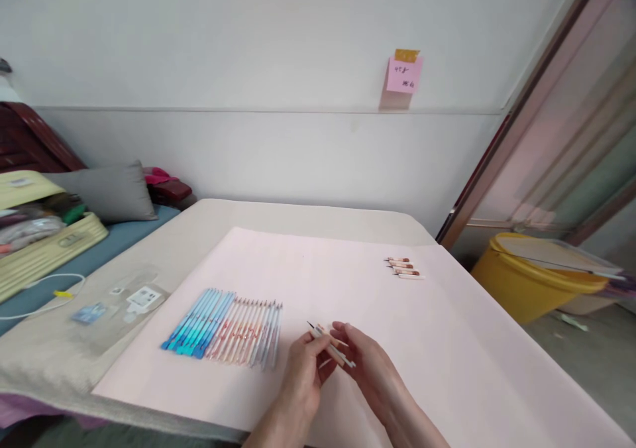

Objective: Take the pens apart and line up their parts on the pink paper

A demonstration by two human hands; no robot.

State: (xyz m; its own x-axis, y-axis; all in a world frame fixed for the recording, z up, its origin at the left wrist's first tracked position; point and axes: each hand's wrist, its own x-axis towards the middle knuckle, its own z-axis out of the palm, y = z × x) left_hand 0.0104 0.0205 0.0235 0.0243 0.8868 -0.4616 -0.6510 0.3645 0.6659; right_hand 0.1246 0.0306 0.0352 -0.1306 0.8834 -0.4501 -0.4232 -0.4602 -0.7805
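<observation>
Two hands are near each other above the pink sheet, at its near edge. The left hand is nearly closed, thumb and fingers pinching a few slim pens; their exact number is hard to tell. These pens slant, one dark tip toward eleven o'clock and the white ends toward four. The right hand is half open, its fingers curled about the lower part of the pens; whether it grips them I cannot tell.

Taking the hands as the clock's centre, a row of pale pens lies between nine and ten o'clock, side by side with tips away from the person. Just beyond, in the same direction, come the blue pens, and farther out a clear bag off the sheet. Several short pens lie at one o'clock, tips to nine. A yellow bin stands between two and three.
</observation>
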